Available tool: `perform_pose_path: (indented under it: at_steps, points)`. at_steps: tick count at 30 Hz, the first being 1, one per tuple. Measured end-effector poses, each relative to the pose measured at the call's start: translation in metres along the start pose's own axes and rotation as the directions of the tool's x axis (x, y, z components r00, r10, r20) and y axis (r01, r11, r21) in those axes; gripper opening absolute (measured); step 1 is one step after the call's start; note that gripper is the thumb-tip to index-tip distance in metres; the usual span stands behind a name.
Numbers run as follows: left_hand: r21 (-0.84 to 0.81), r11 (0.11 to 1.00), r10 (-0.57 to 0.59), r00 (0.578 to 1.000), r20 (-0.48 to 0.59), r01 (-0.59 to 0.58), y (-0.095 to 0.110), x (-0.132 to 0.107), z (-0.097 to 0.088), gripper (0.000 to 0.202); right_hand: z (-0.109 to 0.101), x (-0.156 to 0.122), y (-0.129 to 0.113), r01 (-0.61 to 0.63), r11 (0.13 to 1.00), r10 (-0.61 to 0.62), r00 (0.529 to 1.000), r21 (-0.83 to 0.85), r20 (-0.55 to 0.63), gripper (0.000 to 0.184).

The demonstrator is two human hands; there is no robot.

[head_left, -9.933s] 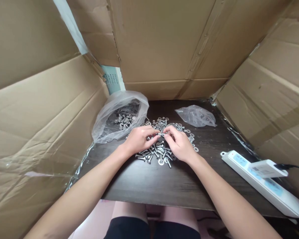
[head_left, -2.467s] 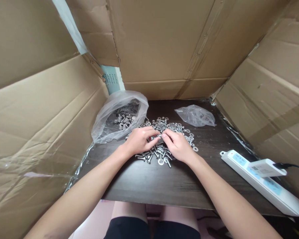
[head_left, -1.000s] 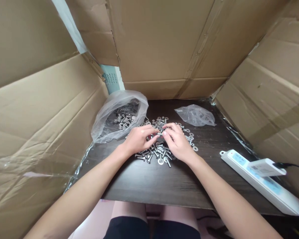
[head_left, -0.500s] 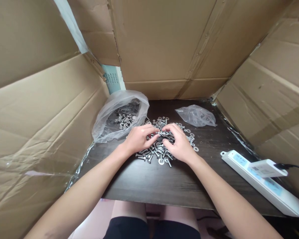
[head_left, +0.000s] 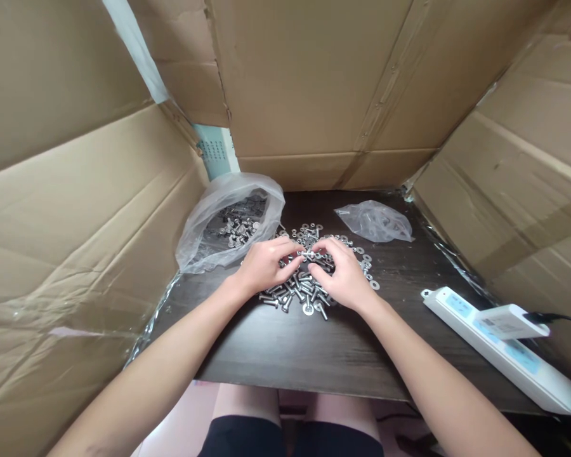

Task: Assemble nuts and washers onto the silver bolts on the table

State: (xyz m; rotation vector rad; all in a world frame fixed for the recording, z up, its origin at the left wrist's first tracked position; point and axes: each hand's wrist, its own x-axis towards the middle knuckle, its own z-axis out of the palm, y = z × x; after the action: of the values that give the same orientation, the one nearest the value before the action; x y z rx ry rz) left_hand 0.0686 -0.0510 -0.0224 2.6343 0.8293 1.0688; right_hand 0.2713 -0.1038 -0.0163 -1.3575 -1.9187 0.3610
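Both hands meet over a pile of steel bolts (head_left: 299, 292) and washers (head_left: 364, 260) on a dark wooden table (head_left: 314, 349). My left hand (head_left: 265, 265) pinches one end of a small bolt (head_left: 307, 255) held level above the pile. My right hand (head_left: 342, 274) has its fingertips closed on the bolt's other end, thumb underneath. What the right fingers turn on the bolt is too small to make out.
An open clear bag (head_left: 228, 222) with more bolts lies at the back left. A smaller crumpled plastic bag (head_left: 375, 222) lies at the back right. A white power strip (head_left: 504, 346) with a plugged adapter sits at the right edge. Cardboard walls (head_left: 76, 222) enclose the table.
Hands have stayed over the pile with the same bolt between them. The right fingers have shifted slightly around the bolt's end; the left hand has barely moved.
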Motion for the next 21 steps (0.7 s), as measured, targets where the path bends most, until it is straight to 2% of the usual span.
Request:
perform_pose_path:
  at_steps: [5, 12, 18, 21]
  points:
    - [-0.009, 1.0, -0.009, 1.0, 0.011, 0.009, 0.0006, -0.0002, -0.0001, 0.018, 0.0001, 0.0008, -0.0001, 0.048, 0.998, -0.048, 0.999, 0.048, -0.014, 0.006]
    - [-0.013, 1.0, -0.004, 1.0, 0.009, 0.004, 0.0014, 0.0002, -0.0002, 0.017, 0.001, 0.0014, 0.002, -0.002, 0.997, -0.005, 0.996, 0.074, 0.09, 0.033]
    - [-0.006, 1.0, -0.016, 1.0, 0.006, 0.016, 0.0017, 0.0004, -0.0004, 0.017, 0.0022, 0.0006, 0.0016, -0.005, 1.0, 0.005, 0.998, -0.015, 0.06, 0.014]
    - [-0.012, 1.0, -0.022, 1.0, 0.013, 0.022, 0.0019, 0.0004, -0.0005, 0.017, 0.0028, 0.0003, 0.0024, 0.009, 1.0, -0.009, 0.999, -0.008, 0.044, 0.007]
